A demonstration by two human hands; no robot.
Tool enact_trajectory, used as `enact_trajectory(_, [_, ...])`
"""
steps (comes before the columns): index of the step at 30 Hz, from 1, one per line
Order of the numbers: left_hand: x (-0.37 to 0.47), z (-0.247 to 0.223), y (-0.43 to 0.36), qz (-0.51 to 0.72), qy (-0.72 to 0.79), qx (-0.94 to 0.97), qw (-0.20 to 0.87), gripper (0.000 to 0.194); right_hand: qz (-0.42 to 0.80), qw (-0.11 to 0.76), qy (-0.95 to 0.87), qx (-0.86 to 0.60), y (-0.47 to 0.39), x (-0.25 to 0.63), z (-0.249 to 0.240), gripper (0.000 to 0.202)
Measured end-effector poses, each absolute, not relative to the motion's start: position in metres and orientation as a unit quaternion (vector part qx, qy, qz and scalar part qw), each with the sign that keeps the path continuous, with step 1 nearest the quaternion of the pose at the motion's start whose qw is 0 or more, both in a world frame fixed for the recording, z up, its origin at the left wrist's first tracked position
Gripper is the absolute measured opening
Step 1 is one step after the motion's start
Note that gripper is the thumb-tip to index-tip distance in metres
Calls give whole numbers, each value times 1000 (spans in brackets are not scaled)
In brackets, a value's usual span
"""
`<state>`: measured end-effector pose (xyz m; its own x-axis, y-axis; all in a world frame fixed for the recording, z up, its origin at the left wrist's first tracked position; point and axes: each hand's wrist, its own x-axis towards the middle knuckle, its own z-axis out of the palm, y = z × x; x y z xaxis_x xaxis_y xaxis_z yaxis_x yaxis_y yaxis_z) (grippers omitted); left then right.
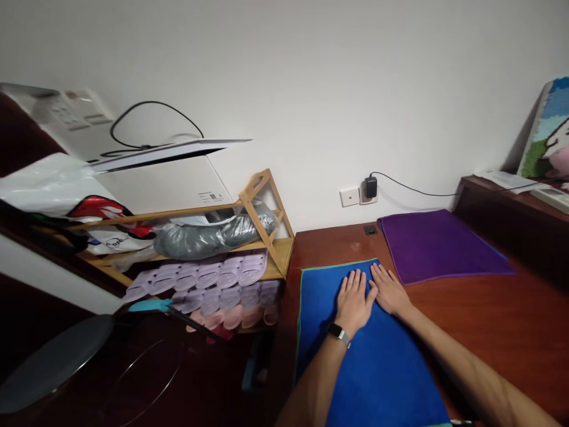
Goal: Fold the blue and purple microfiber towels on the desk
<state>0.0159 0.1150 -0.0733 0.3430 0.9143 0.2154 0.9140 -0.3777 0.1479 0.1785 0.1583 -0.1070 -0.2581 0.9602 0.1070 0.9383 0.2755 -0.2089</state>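
Note:
A blue cloth (pixel 373 373) with a green edge lies spread on the brown wooden desk (pixel 489 314). My left hand (pixel 354 299), with a watch (pixel 338 334) on its wrist, rests flat on the cloth near its far end, fingers stretched out. Beside it my right hand (pixel 391 290) lies flat at the cloth's far right corner, also with straight fingers. The two hands meet near the left thumb. Further back on the right is a purple cloth (pixel 440 246), laid flat and apart from my hands.
Left of the desk stands a wooden rack (pixel 275 249) with several rows of slippers (pixel 217 276) and a white box (pixel 164 184) on top. A black charger (pixel 370 187) sits in the wall socket, its cable running right. A raised shelf (pixel 511 196) borders the desk's right side.

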Motion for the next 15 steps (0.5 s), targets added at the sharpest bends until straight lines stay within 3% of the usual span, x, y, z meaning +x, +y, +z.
enact_trajectory(3, [12, -81, 110, 115, 561, 819, 20, 69, 56, 97, -780, -616, 155, 180, -108, 68])
enact_trajectory(11, [-110, -79, 98, 62, 654, 753, -22, 64, 61, 104, -771, -625, 157, 178, -104, 68])
enact_trajectory(15, [-117, -79, 93, 49, 658, 751, -29, 64, 58, 100, -770, -627, 146, 180, -95, 69])
